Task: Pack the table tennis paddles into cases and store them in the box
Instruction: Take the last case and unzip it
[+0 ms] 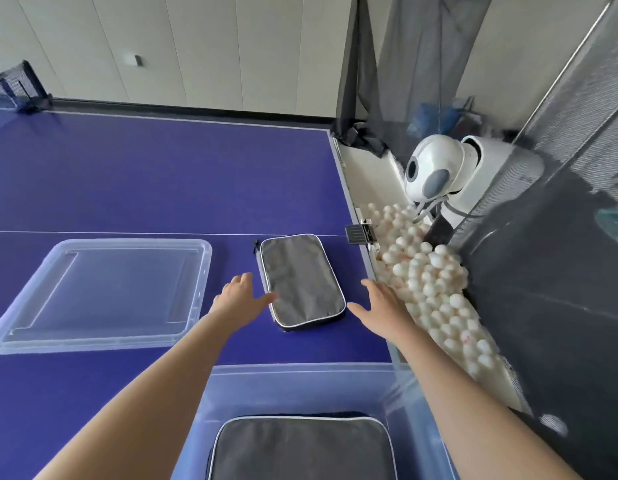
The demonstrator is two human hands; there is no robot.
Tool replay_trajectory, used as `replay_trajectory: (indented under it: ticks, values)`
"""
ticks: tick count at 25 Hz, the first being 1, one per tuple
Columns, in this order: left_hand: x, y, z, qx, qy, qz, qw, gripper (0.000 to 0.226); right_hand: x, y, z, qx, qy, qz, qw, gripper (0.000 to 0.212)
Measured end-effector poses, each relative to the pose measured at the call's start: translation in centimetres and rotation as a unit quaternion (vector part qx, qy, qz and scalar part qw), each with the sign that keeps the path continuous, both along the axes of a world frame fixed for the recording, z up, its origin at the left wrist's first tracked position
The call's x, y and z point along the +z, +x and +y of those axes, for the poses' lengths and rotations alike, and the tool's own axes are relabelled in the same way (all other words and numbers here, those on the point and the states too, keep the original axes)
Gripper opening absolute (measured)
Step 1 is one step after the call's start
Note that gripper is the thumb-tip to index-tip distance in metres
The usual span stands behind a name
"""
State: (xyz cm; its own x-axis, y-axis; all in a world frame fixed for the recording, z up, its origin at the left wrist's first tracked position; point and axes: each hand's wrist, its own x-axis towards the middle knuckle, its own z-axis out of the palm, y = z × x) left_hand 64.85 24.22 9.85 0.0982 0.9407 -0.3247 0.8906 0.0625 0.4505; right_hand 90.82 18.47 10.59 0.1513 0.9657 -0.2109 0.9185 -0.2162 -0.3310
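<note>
Left hand [239, 295] and right hand [380, 304] both spread empty, flanking grey case [302, 280] on blue table [134, 181], second case [300, 448] inside clear box [300, 375]

Table tennis room: blue table [127, 174], net [16, 86], ball machine [439, 171].

Pretty plain room: pale cream panelled wall [214, 46] across the top of the frame, dark skirting strip [196, 107] running under it. A big blue table tennis table with white lines [162, 174] fills the left and middle, with its black net [20, 88] at the far upper left. The right side has dark mesh netting [421, 57], a white rounded ball machine [435, 168] and a heap of white balls [432, 271] just below it. Soft, even light.
</note>
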Motion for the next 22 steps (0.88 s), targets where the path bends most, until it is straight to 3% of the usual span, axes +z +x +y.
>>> replay_trajectory:
  ticks: [4, 9, 14, 22]
  values:
    - [-4.4, 1.1, 4.0, 0.087, -0.071, -0.093, 0.989, 0.084, -3.4, 0.1, 5.2, -0.05, -0.021, 0.083, 0.995, 0.063]
    - [-9.3, 2.3, 7.6, 0.173, -0.125, -0.147, 0.966, 0.088, -7.8, -0.1, 11.0, -0.104, -0.042, 0.167, 0.979, 0.067]
    - [-12.3, 3.9, 10.1, 0.276, -0.144, -0.26, 0.914, 0.083, -11.4, 0.4, 14.6, -0.164, -0.065, 0.211, 0.962, 0.069]
    - [-12.9, 5.3, 10.4, 0.318, -0.131, -0.261, 0.902, 0.068, -12.7, -0.7, 15.3, -0.211, -0.089, 0.241, 0.943, 0.073]
